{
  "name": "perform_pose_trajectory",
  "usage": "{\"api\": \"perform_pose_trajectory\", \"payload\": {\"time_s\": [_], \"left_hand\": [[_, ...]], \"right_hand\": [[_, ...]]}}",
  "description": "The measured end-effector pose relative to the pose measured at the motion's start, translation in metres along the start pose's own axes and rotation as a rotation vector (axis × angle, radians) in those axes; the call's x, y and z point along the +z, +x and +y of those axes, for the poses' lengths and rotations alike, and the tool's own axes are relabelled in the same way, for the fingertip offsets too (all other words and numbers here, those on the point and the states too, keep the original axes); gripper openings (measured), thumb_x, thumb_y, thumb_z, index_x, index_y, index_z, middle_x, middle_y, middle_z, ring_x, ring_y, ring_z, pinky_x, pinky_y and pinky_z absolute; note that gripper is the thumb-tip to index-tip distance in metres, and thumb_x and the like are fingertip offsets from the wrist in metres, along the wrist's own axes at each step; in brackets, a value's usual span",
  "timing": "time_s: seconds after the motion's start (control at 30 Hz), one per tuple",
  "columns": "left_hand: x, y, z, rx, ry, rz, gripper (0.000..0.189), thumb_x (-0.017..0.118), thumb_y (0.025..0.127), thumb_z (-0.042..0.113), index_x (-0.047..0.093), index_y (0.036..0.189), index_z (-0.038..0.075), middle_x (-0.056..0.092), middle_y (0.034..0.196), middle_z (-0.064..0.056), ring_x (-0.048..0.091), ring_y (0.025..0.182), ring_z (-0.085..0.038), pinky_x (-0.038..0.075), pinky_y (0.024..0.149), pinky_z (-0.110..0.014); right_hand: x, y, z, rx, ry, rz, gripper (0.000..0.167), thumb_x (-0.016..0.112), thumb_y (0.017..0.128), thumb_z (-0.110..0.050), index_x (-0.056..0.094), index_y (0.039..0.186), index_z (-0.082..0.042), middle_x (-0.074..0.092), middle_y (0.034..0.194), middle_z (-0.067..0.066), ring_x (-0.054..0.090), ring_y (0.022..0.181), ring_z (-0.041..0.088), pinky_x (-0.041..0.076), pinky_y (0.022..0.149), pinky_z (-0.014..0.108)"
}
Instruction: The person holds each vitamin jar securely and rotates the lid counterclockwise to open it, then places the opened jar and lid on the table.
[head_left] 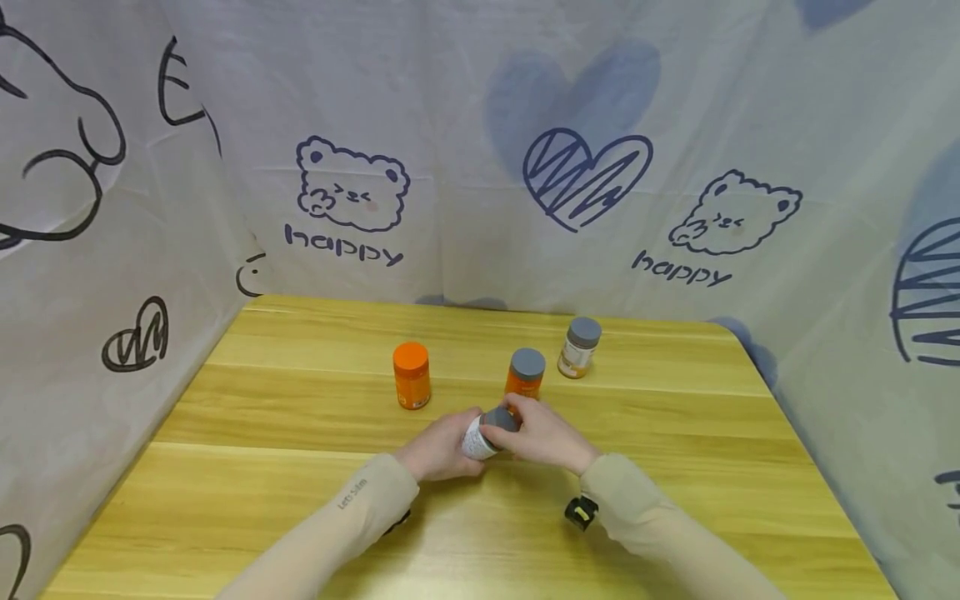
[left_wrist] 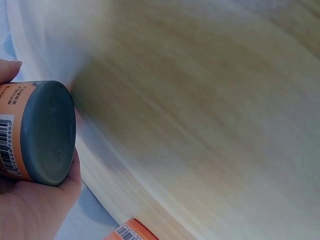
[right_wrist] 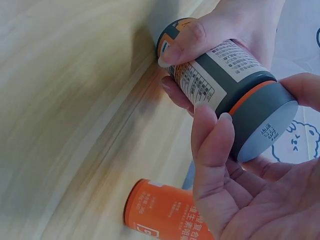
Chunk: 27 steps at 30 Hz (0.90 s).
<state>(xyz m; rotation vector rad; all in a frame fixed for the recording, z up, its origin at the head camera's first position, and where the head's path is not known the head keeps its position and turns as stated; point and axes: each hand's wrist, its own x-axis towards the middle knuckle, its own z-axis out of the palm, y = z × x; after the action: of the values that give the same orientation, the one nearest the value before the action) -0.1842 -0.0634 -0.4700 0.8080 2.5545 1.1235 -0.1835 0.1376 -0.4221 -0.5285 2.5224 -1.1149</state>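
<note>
My left hand (head_left: pixel 438 450) grips a grey bottle (right_wrist: pixel 239 64) with a printed white and orange label, tilted over the table. The thumb and fingers of my right hand (head_left: pixel 551 435) are round its grey cap (right_wrist: pixel 265 122). In the right wrist view, a thin orange band shows between cap and body. The left wrist view shows the bottle's dark, round base (left_wrist: pixel 50 132) and a barcode on the label. Just beyond my right hand stands an orange bottle (head_left: pixel 522 387) with a grey cap, its lower part hidden by the hand.
An orange bottle with an orange cap (head_left: pixel 412 375) stands left of my hands. At the back right is another grey-capped bottle (head_left: pixel 578 347) with a pale label. The wooden table (head_left: pixel 262 400) ends at a printed cloth (head_left: pixel 465 167) behind and at both sides.
</note>
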Motion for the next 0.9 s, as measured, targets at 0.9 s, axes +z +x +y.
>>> {"api": "perform_pose_trajectory", "payload": {"time_s": [0.9], "left_hand": [[0.000, 0.001, -0.001, -0.025, -0.031, -0.015, 0.042, 0.081, 0.077, 0.005, 0.058, 0.110, 0.013, 0.068, 0.100, -0.001, 0.061, 0.088, -0.013, 0.052, 0.082, -0.033]], "right_hand": [[-0.012, 0.009, 0.017, -0.387, -0.300, -0.048, 0.036, 0.070, 0.094, -0.035, 0.058, 0.122, -0.017, 0.069, 0.103, -0.002, 0.062, 0.087, 0.007, 0.052, 0.079, 0.023]]}}
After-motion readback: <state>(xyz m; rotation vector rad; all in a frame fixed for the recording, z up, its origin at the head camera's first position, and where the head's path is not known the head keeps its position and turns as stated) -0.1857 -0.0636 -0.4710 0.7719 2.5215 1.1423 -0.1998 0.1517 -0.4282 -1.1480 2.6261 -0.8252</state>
